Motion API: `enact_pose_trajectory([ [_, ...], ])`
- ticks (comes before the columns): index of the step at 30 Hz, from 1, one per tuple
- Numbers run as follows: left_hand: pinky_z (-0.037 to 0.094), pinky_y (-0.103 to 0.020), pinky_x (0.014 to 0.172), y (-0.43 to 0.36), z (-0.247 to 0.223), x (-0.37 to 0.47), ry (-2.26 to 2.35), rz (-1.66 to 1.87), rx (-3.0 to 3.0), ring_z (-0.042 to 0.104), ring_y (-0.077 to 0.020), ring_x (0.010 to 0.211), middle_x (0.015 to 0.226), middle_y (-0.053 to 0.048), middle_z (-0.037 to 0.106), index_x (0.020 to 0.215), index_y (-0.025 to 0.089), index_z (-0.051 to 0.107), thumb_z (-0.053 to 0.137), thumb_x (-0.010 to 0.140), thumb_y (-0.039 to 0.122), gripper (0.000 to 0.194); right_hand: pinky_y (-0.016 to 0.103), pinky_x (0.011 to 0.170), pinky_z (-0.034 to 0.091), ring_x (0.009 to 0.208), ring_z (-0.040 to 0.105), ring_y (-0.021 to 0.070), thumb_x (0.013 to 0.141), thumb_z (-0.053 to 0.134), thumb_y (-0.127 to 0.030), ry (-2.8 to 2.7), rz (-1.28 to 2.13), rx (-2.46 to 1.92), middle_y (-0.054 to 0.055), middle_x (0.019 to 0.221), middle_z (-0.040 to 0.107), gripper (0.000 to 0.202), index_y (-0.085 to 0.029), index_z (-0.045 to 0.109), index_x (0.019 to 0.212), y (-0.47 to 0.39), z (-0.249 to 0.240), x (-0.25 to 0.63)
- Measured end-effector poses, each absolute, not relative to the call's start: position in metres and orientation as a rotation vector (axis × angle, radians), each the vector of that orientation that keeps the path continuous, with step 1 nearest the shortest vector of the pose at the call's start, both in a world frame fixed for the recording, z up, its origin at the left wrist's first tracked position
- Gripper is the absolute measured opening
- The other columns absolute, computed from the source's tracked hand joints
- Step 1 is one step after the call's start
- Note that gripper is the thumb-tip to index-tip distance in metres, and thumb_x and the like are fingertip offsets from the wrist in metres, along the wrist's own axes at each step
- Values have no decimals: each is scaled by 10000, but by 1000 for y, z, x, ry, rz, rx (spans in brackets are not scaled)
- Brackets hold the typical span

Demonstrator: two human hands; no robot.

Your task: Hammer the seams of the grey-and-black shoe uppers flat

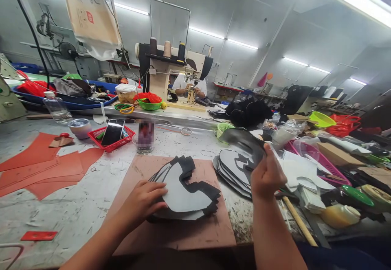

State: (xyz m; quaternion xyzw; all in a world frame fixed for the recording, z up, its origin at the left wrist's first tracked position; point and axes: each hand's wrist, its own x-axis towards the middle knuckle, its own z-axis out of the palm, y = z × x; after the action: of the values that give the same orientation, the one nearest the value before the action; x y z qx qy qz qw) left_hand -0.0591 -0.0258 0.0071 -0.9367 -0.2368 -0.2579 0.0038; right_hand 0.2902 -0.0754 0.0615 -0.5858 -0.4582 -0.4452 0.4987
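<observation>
Seemingly, in the head view, the step in hand is moving 1 dark piece (249,140) by itself; the next move calls for a steady grip while the stacks stay aligned. The right hand (269,174) pinches the blurred piece at its edge, thumb and fingers closed, above the right stack (229,162). The left hand (145,200), fingers loosely spread, rests on the left stack (186,194), which lies on a pink board (189,236) on the desk (82,217); how firmly it presses, I cannot tell.
</observation>
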Motion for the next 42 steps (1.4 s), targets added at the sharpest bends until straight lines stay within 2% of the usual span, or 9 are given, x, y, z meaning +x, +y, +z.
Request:
enact_pose_trajectory([
  [8, 450, -310, 800, -28, 6, -57, -764, -867, -2952, 654, -182, 885, 1014, -68, 696, 970, 200, 655, 448, 903, 454, 334, 409, 772, 546, 899, 665, 256, 871, 416, -267, -1818, -349, -1836, 124, 943, 708, 301, -184, 698, 937, -65, -14, 298],
  [12, 459, -309, 803, -27, 6, -53, -869, -879, -2988, 650, -184, 879, 997, -55, 698, 925, 212, 662, 469, 891, 453, 311, 363, 887, 504, 1100, 569, 244, 781, 585, -365, -2141, 14, -1438, 123, 1219, 594, 502, -174, 537, 1242, -86, -16, 226],
  [14, 465, -320, 819, -27, 5, -53, -947, -886, -2991, 641, -197, 914, 1009, -55, 693, 949, 216, 655, 469, 892, 439, 297, 325, 843, 523, 1030, 607, 208, 795, 549, -270, -2297, 158, -1185, 87, 1173, 623, 571, -209, 415, 1347, -93, -10, 200],
  [17, 459, -345, 878, -28, 2, -61, -998, -859, -3003, 571, -238, 1082, 1215, -100, 598, 1219, 213, 524, 556, 831, 462, 462, 273, 742, 541, 916, 644, 157, 827, 363, -59, -2163, -70, -1039, 59, 1053, 668, 601, -256, 327, 1393, -92, 0, 192],
  [20, 430, -395, 938, -29, 3, -73, -882, -658, -3089, 514, -287, 1161, 1312, -117, 518, 1335, 232, 404, 721, 681, 453, 760, 277, 749, 531, 962, 625, 174, 834, 349, -23, -1991, -369, -1044, 109, 1113, 632, 523, -230, 468, 1299, -89, 8, 199],
  [24, 452, -352, 907, -27, 21, -76, -736, -333, -3214, 600, -250, 1039, 1059, -58, 677, 1038, 223, 637, 640, 780, 308, 272, 308, 721, 537, 852, 640, 196, 832, 511, -224, -2234, -212, -1134, 123, 1058, 647, 211, -180, 647, 986, -96, 13, 181],
  [28, 494, -237, 684, -22, 43, -67, -885, -236, -3224, 663, -170, 778, 855, -16, 705, 889, 212, 666, 446, 881, 229, 220, 387, 716, 538, 867, 635, 268, 626, 740, -519, -2468, -31, -1239, 204, 1276, 524, 500, -151, 645, 950, -98, 9, 155],
  [37, 491, -223, 712, -24, 52, -85, -992, -1085, -2940, 638, -142, 773, 823, -24, 684, 879, 190, 626, 436, 912, 309, 228, 258, 683, 497, 765, 637, 170, 757, 604, -197, -2343, 147, -1128, 45, 935, 705, 170, -208, 664, 916, -81, 6, 162],
  [42, 501, -307, 818, -41, 33, -78, -664, -891, -3043, 621, -200, 925, 949, -70, 680, 917, 195, 627, 551, 845, 299, 148, 247, 608, 492, 675, 620, 158, 755, 463, -127, -1979, 61, -1176, 29, 742, 662, 179, -202, 603, 838, -82, 10, 167],
])
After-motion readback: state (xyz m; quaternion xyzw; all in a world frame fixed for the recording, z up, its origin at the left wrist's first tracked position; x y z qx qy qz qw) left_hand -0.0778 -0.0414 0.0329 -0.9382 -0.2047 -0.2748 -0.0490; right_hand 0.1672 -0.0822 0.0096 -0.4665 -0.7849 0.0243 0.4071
